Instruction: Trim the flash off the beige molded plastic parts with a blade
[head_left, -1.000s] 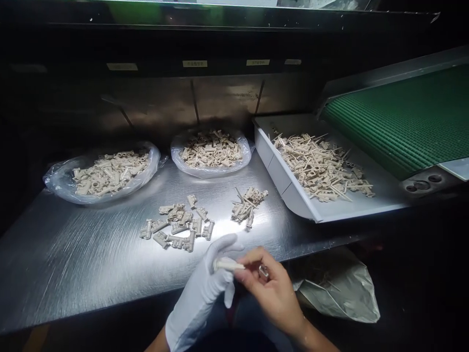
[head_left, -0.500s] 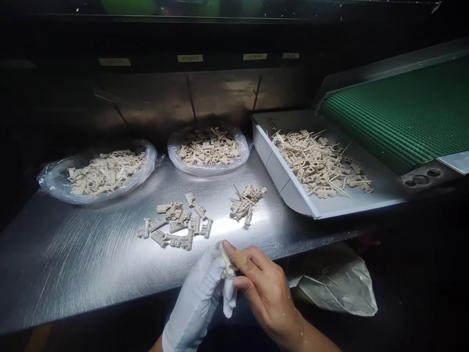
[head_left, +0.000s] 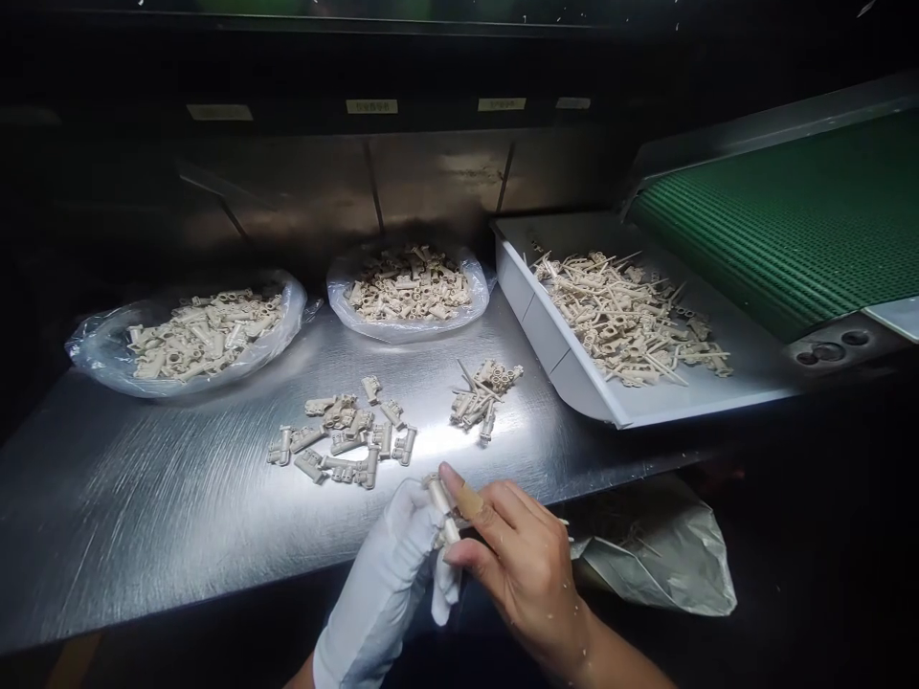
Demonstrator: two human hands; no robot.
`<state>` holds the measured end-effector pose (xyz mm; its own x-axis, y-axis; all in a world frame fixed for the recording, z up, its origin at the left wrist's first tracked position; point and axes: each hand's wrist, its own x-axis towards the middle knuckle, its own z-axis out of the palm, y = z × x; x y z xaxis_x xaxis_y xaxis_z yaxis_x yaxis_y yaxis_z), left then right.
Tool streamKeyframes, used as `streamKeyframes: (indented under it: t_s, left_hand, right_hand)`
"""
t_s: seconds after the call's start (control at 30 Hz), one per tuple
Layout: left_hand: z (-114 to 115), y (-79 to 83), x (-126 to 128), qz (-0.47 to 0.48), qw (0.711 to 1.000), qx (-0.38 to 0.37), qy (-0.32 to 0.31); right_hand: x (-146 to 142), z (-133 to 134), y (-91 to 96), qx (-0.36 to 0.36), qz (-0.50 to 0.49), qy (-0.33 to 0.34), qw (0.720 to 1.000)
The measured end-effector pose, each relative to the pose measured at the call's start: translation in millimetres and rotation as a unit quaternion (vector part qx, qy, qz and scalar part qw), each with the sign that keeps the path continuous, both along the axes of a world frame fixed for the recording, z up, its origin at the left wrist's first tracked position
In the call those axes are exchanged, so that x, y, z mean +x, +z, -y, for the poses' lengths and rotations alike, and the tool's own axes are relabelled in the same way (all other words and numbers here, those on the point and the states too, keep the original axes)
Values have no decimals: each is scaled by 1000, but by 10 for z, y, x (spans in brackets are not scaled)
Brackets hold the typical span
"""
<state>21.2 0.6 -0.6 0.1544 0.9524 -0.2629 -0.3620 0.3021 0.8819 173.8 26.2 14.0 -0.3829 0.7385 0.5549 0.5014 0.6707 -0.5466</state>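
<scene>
My left hand (head_left: 392,584), in a white glove, is closed on a small beige plastic part (head_left: 437,498) at the near edge of the steel table (head_left: 144,517). My bare right hand (head_left: 521,565) pinches the same part from the right, index finger and thumb pressed on it. A thin sliver shows past the right hand's knuckles. Just beyond the hands lie a group of several trimmed beige parts (head_left: 345,440) and a smaller pile with sprue sticks (head_left: 482,392).
Two plastic-lined bowls of beige parts (head_left: 197,330) (head_left: 408,287) stand at the back. A white tray (head_left: 574,378) of parts still on sprues sits right, under a green conveyor belt (head_left: 796,220). A plastic bag (head_left: 661,560) hangs below the table edge.
The part turned from lying crosswise between my hands to standing more upright. My right fingers shifted up onto it. The view dropped slightly.
</scene>
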Motion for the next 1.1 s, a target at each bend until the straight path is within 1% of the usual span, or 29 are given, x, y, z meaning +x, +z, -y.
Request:
streamKeyframes:
  t_s: [0.07,0.2,0.3,0.4,0.47,0.57,0.63,0.7,0.9,1.0,1.1]
  left_hand:
    - [-2,10,-1,52,998,-23,-10]
    - [-9,57,9,80,996,-46,-2]
    - [-16,36,5,134,989,-59,11]
    - [-27,-23,-17,177,982,-60,3]
    - [-28,-60,-28,168,984,-52,-20]
    - [-18,-101,-27,156,984,-48,-76]
    - [-11,-125,-22,173,976,-61,-119]
    - [-9,-153,-17,199,966,-79,-148]
    - [-17,-247,4,250,945,-88,-192]
    - [-36,-224,25,266,935,-93,-215]
    - [-58,-148,40,274,925,-105,-242]
  right_hand:
    - [-4,-22,-11,17,8,-7,1000]
    - [0,-13,-37,18,-5,16,1000]
    - [25,-5,-62,-14,-36,30,999]
    - [62,-27,-70,-73,-94,15,993]
    - [80,-46,-63,-99,-118,13,988]
    - [84,-60,-47,-112,-130,43,984]
    - [75,-60,-43,-114,-145,56,981]
    - [63,-55,-44,-117,-161,60,978]
    - [55,-37,-48,-115,-171,65,976]
    - [58,-28,-35,-104,-163,62,979]
    - [56,-22,-12,-84,-153,54,983]
